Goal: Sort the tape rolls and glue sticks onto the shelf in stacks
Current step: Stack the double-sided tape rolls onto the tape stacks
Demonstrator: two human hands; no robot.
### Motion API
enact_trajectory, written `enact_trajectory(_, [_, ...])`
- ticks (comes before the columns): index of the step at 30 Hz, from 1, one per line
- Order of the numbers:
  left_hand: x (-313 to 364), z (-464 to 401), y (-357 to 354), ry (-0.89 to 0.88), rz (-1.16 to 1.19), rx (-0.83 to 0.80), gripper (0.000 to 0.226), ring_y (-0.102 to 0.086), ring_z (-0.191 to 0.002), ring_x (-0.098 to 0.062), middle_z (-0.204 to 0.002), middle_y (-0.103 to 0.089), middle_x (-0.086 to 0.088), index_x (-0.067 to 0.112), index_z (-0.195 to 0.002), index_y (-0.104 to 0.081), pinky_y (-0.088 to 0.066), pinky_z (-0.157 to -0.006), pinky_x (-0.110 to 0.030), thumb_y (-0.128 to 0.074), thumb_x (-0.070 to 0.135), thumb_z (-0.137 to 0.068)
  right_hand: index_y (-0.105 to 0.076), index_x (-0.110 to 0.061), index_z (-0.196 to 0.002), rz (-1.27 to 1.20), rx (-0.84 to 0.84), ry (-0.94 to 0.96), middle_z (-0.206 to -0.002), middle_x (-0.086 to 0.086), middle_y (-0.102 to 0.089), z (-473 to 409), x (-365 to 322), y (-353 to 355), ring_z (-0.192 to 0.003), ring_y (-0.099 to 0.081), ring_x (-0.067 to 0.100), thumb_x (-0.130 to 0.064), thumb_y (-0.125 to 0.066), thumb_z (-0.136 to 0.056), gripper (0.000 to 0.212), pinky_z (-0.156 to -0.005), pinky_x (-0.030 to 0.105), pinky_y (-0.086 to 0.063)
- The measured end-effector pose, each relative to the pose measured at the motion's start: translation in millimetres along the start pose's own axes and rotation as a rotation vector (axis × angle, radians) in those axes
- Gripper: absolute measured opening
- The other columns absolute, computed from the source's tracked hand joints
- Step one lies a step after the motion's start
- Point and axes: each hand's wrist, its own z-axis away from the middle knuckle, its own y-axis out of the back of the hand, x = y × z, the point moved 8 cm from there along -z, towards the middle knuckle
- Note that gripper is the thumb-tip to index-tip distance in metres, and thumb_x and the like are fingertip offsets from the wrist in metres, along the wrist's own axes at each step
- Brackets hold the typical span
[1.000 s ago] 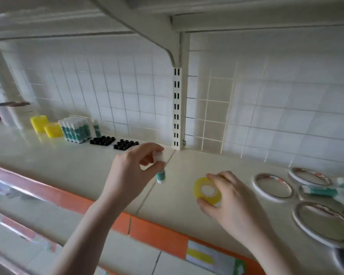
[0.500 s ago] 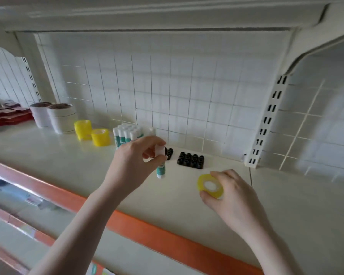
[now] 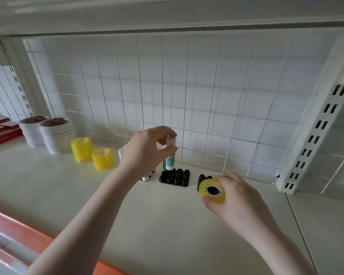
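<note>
Shelf with yellow tape stacks, black holders between hands.

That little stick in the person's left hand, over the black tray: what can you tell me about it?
The glue stick is a slim cylinder with a white cap, a teal label with print too small to read, and a white base. It looks like plastic. It stands upright, and the left hand pinches its cap between thumb and fingertips. Its base sits at the back left corner of the black holder tray; whether it is already seated in a socket is unclear.
</note>
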Motion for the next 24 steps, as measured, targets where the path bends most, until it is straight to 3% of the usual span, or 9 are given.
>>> enact_trajectory(9, [-38, -46, -45, -0.053, -0.030, -0.191, 0.022, -0.062, -0.085, -0.010, -0.089, -0.067, 0.008, 0.027, -0.098, -0.064, -0.051, -0.079, -0.037, -0.071, 0.026, -0.077, -0.057, -0.024, -0.115, 0.033, -0.021, -0.096, -0.112, -0.010, -0.051, -22, -12, -25, -0.100, -0.053, 0.015, -0.051, -0.054, -0.084, 0.041, -0.079, 0.025, -0.043])
enact_trajectory(18, [-59, -50, -74, -0.004, -0.020, -0.274, 0.018, -0.060, -0.089, -0.011, -0.091, -0.066, 0.011, 0.027, -0.096, -0.063, -0.051, -0.079, -0.036, -0.067, 0.028, -0.078, -0.058, -0.022, -0.098, 0.076, 0.005, -0.156, -0.096, -0.006, -0.049, -30, -12, -32, -0.082, -0.051, 0.018, -0.049, -0.054, -0.084, 0.030, -0.066, 0.028, -0.037])
enact_trajectory(24, [-62, -51, -82, 0.017, -0.081, -0.355, 0.021, -0.058, -0.088, -0.014, -0.089, -0.061, 0.013, 0.028, -0.098, -0.062, -0.049, -0.078, -0.033, -0.067, 0.030, -0.078, -0.059, -0.023, -0.108, 0.062, -0.003, -0.182, -0.106, -0.007, -0.051, -28, -7, -35, -0.093, -0.055, 0.018, -0.050, -0.054, -0.084, 0.036, -0.077, 0.028, -0.045])
